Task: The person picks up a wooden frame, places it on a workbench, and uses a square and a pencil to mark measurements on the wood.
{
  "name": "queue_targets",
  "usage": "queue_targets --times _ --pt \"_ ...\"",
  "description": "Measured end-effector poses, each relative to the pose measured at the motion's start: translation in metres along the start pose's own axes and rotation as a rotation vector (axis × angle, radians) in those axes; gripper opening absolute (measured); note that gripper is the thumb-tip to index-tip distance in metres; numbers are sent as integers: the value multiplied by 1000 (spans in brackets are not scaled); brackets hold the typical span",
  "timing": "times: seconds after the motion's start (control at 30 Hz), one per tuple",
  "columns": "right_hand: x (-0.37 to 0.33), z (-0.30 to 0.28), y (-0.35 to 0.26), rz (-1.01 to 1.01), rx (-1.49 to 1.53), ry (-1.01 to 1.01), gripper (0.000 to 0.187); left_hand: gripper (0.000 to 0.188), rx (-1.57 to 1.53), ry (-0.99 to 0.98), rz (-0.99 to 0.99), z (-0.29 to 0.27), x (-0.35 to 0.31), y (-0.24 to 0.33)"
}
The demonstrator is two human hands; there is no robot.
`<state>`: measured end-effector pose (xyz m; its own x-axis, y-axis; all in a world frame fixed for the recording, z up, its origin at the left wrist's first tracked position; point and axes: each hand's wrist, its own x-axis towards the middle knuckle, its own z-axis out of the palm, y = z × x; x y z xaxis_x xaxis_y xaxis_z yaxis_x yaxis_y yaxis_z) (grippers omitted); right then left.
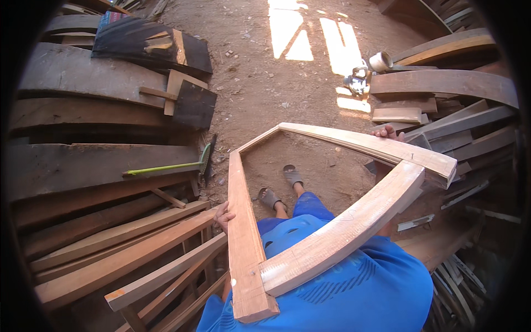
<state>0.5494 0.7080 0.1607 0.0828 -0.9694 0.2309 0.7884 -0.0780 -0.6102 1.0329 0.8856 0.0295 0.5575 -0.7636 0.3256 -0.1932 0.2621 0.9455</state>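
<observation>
A four-sided wooden frame point(246, 221) of pale timber is held in front of my body, its near beam against my blue shirt. The corner joints show at the two ends of this thick, slightly curved beam point(343, 224), which carries pencil-like marks. My left hand point(222, 217) grips the outer edge of the left side piece, fingertips showing and the rest hidden behind the wood. On the far right piece, my right hand point(389, 133) curls its fingers over the outer edge; its palm is hidden beneath.
Stacked planks point(88, 160) line the left, with a green-handled tool point(166, 169) lying on them. More boards point(442, 86) are piled on the right, beside a white roll point(380, 62) and a shiny object I cannot make out. Between the piles runs a dirt floor point(249, 77) with sunlit patches.
</observation>
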Motion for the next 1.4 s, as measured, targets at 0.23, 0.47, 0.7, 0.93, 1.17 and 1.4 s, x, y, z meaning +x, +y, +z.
queue_targets --times 0.23,0.47,0.7,0.93,1.17,1.4 --pt "24 10 1 44 42 -118 58 26 76 -54 65 13 26 7" --pt "79 -4 16 -55 94 -28 53 25 -400 -453 -946 -9 108 -2" --pt "165 -28 39 -147 -169 312 39 27 -51 -295 -182 116 175 39" --pt "278 -138 28 -57 -584 432 50 45 418 -395 -122 254 292 49" --pt "311 -200 -33 -21 -442 465 53 82 368 -464 119 360 305 -14" --pt "413 -81 -146 -315 -471 262 52 63 -230 -326 -126 466 456 26"
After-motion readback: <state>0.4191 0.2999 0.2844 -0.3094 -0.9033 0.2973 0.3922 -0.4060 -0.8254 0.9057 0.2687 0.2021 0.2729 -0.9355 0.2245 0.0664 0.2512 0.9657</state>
